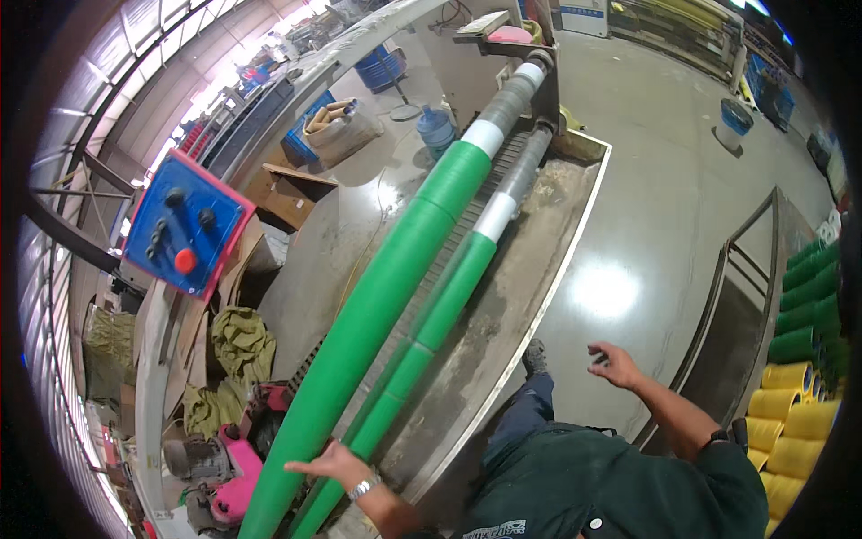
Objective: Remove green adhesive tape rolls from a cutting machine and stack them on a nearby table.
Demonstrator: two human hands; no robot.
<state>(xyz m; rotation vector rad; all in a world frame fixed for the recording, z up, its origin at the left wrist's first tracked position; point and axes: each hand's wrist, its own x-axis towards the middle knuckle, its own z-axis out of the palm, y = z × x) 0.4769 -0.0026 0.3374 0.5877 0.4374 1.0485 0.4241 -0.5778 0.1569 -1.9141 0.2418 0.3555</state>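
Left hand [330,464] flat, grasping nothing, against thin green roll [422,337] near machine bed's [503,296] lower edge; right hand [613,363] released midair. Risked fingers pinched between rolls.

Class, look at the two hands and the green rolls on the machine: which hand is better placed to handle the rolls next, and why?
Left. The left hand rests against the near end of the green rolls, fingers spread. The right hand hangs in the air over the floor, away from the machine and touching nothing.
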